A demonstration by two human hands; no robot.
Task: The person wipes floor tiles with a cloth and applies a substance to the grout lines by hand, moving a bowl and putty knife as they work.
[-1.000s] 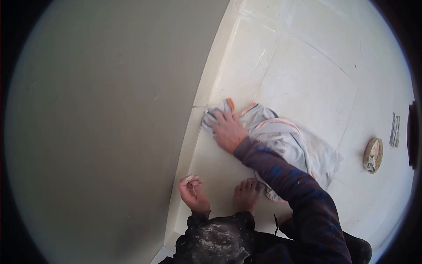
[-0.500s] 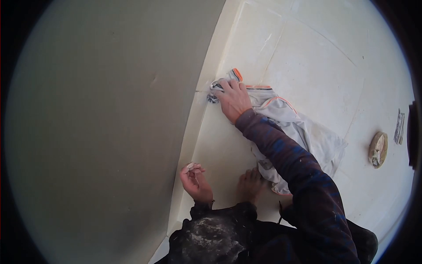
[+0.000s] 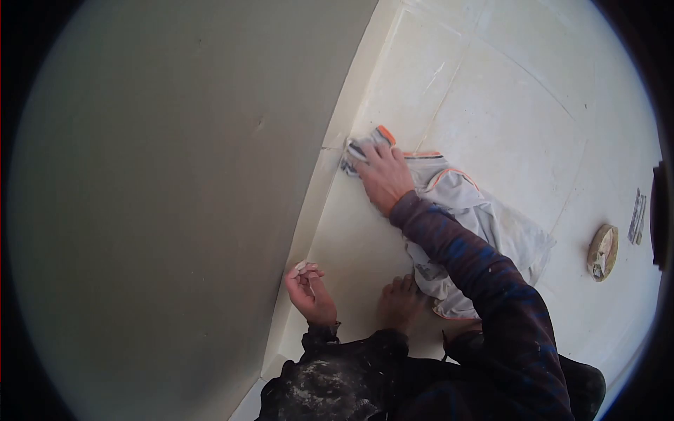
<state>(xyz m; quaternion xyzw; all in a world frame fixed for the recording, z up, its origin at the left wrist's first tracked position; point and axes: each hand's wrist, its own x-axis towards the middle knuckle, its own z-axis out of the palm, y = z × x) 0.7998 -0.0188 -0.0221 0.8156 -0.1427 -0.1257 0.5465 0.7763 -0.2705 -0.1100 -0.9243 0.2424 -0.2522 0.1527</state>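
My right hand (image 3: 385, 175) grips the bunched end of a light grey cloth (image 3: 453, 193) with orange and dark trim, which looks like an old shirt. It holds that end low against the skirting (image 3: 319, 186), where the floor meets the wall. The rest of the cloth trails across the floor under my right forearm, partly hidden by the sleeve. Lower down, beside the skirting, my left hand (image 3: 312, 298) has its fingers curled in, palm up. Something small and whitish shows at its fingertips; I cannot make out what it is.
A grey wall (image 3: 175, 175) rises on the left. Pale floor tiles (image 3: 519, 126) with thin joints spread to the right. A round tan object like a tape roll (image 3: 602, 252) lies there, near a flat printed strip (image 3: 637, 216). My bare foot (image 3: 401, 302) is between my arms.
My right hand and the bunched cloth end have shifted slightly down and right in view, still along the skirting. The view itself has moved a little. My left hand keeps its curled pose.
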